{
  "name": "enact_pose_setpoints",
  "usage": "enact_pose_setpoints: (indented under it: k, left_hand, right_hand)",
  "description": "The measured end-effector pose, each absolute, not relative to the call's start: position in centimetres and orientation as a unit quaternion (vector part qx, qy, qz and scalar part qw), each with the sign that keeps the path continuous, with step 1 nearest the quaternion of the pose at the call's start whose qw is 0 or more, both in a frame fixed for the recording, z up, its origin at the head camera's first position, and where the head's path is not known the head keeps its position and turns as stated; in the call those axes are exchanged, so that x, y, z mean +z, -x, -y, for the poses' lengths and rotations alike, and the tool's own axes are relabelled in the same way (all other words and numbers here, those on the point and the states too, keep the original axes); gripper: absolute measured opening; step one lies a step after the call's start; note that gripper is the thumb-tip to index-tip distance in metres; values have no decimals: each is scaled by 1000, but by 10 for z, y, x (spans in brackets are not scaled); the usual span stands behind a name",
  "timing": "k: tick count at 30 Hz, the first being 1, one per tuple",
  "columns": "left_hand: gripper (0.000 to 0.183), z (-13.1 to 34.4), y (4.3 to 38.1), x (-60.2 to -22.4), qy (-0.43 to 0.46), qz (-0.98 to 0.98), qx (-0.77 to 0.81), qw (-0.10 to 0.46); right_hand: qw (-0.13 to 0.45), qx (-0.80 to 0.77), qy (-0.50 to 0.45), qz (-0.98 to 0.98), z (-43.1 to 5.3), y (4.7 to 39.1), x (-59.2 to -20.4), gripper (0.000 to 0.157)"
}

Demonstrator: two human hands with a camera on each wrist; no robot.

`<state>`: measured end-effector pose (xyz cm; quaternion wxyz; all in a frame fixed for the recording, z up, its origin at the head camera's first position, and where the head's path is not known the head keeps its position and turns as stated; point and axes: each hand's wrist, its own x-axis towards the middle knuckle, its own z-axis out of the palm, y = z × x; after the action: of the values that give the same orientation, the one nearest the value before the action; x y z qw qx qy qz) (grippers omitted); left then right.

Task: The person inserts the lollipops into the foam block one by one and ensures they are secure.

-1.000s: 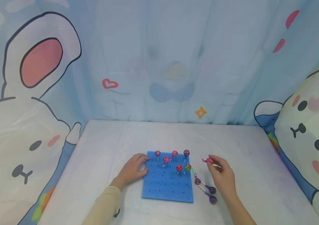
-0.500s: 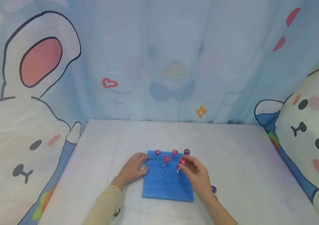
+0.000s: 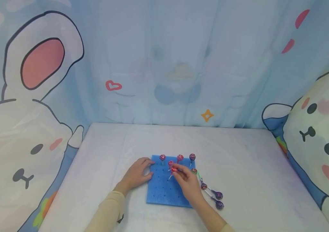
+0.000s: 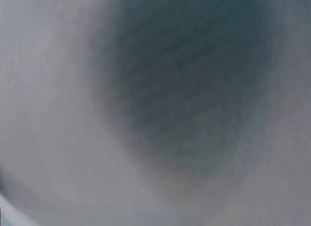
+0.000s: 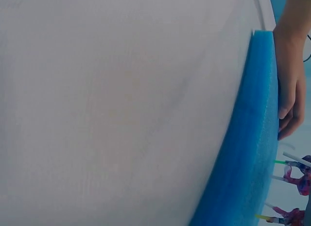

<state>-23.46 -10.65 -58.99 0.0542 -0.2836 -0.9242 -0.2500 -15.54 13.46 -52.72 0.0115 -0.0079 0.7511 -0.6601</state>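
In the head view, a blue foam board (image 3: 160,193) with rows of small holes lies on the table. My left hand (image 3: 136,172) rests at its left edge, thumb and fingers spread along it; the right wrist view shows that hand (image 5: 293,92) too. My right hand (image 3: 189,183) pinches a red-wrapped lollipop (image 3: 174,169) over the board, its white stick slanting down left to the surface. Several lollipops stand in the board, among them a dark red one (image 3: 162,157), a pink one (image 3: 180,158) and a purple one (image 3: 192,157). My right hand hides part of the board.
Right of the board, loose lollipops lie on the white tabletop (image 3: 254,174), including a purple one (image 3: 219,205) and another purple one (image 3: 218,195). A cartoon-print curtain (image 3: 176,48) hangs behind. The left wrist view is blurred and dark.
My right hand has carried the red lollipop leftward from beside the board to over its middle, turning the stick downward. The left hand has stayed at the board's edge.
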Motion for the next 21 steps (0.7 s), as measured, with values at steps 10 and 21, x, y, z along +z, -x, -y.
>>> enact_pose_setpoints:
  k: [10, 21]
  left_hand:
    - [43, 107, 235, -591, 283, 923, -254, 55]
    - [44, 105, 232, -585, 275, 927, -253, 43]
  right_hand:
    - [6, -638, 23, -769, -128, 156, -539, 33]
    - [7, -619, 34, -785, -125, 156, -545, 37]
